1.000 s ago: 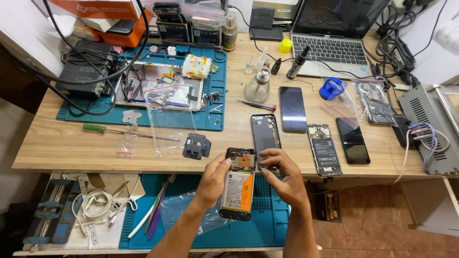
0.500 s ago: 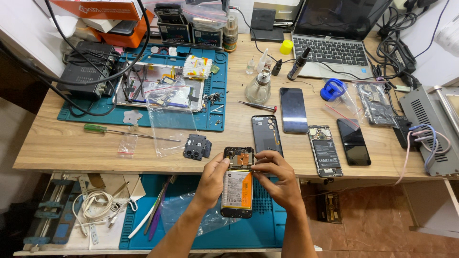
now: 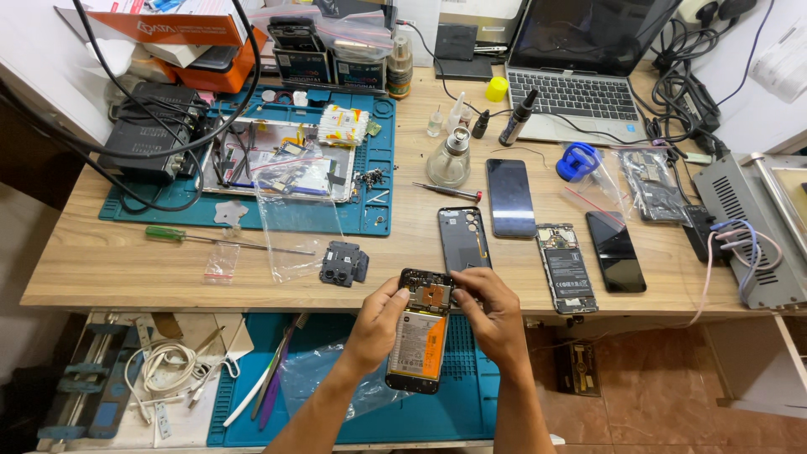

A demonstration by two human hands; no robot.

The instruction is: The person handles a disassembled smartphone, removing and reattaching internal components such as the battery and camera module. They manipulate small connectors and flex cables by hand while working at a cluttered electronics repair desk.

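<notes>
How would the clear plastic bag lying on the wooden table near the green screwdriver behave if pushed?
The clear plastic bag looks thin and wrinkled, so it would probably crumple rather than slide whole. It seems nearly empty, likely very light and easily shifted. One edge lies across the green screwdriver, so a push might nudge that too.

One opened phone (image 3: 420, 336) with its orange-labelled battery exposed, held by two hands, left (image 3: 380, 324) and right (image 3: 492, 315). On the wooden bench: two dark phone screens (image 3: 510, 197) (image 3: 614, 250), one back cover (image 3: 464, 239), one further opened phone (image 3: 566, 267), one small black camera frame (image 3: 343, 263). Two screwdrivers: one green-handled (image 3: 181, 236), one red-tipped (image 3: 447, 191). One laptop (image 3: 574, 84). Two blue work mats (image 3: 370, 214) (image 3: 458, 403). One glass spirit lamp (image 3: 449, 158).
</notes>
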